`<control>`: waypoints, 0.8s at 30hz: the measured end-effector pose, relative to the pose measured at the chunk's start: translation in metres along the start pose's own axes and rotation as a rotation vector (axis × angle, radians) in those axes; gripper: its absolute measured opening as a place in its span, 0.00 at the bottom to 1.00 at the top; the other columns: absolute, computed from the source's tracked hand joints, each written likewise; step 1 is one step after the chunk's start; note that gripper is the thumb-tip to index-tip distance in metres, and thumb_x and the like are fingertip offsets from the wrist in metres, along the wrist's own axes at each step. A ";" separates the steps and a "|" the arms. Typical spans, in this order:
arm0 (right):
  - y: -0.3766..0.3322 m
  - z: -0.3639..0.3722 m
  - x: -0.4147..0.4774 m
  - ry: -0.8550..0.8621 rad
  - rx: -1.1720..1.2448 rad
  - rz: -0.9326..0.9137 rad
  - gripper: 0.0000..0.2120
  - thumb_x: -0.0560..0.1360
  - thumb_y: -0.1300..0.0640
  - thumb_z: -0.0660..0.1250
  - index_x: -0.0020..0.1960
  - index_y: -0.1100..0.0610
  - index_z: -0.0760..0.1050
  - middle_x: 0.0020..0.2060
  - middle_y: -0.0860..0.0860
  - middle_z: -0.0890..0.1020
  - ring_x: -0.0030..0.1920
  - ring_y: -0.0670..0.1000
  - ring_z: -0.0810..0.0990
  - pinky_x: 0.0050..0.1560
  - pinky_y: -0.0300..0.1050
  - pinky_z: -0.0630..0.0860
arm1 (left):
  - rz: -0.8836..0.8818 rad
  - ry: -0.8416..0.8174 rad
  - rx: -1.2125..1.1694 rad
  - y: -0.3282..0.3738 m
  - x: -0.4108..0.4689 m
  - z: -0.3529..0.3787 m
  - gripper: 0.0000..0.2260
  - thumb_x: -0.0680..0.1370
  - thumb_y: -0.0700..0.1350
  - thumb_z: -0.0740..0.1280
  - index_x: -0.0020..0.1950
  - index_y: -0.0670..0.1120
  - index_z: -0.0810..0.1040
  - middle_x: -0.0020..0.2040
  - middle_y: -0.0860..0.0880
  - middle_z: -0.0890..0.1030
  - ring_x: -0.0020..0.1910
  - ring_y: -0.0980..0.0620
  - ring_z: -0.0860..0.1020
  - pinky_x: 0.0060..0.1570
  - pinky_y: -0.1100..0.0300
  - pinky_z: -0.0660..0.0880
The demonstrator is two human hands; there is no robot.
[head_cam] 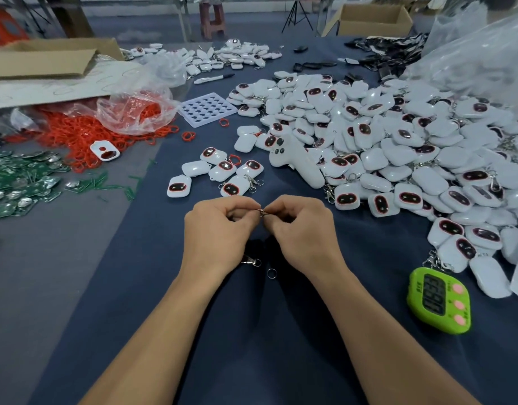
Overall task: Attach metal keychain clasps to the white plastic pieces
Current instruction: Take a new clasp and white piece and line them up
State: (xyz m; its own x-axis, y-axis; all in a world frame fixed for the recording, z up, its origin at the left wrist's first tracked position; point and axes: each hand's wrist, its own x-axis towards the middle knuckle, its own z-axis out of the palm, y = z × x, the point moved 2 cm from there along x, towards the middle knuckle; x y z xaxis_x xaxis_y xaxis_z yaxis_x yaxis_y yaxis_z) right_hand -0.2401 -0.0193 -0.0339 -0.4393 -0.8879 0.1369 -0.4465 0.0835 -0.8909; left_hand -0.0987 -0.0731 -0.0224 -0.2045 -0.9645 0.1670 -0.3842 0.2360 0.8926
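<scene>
At the far left of the frame I see green circuit boards on the surface. A heap of red rings sits above them, partly under a clear plastic bag. Nearer the centre a white tray with round holes lies flat. Below it is a small cluster of white plastic pieces. In the lower middle, the left hand has its fingers curled, pinching a small metal part. A metal clasp lies on the cloth by that wrist, with a loose split ring just right of it. The right hand pinches the same part from the other side. A large heap of white pieces fills the right of the frame. A green timer lies at the lower right.
</scene>
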 end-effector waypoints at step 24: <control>-0.001 0.003 0.011 -0.038 0.159 -0.057 0.18 0.72 0.65 0.73 0.43 0.40 0.86 0.29 0.42 0.82 0.30 0.41 0.76 0.34 0.33 0.73 | -0.061 -0.041 -0.039 -0.004 0.007 -0.006 0.11 0.73 0.42 0.75 0.43 0.61 0.86 0.32 0.58 0.83 0.30 0.64 0.77 0.32 0.72 0.72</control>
State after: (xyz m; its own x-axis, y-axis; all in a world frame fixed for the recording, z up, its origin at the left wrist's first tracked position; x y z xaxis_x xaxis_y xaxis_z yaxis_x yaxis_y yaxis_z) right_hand -0.2421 -0.0310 -0.0329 -0.3856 -0.9059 0.1752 -0.3397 -0.0372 -0.9398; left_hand -0.0933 -0.0820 -0.0224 -0.2188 -0.9711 0.0955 -0.3617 0.1717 0.9163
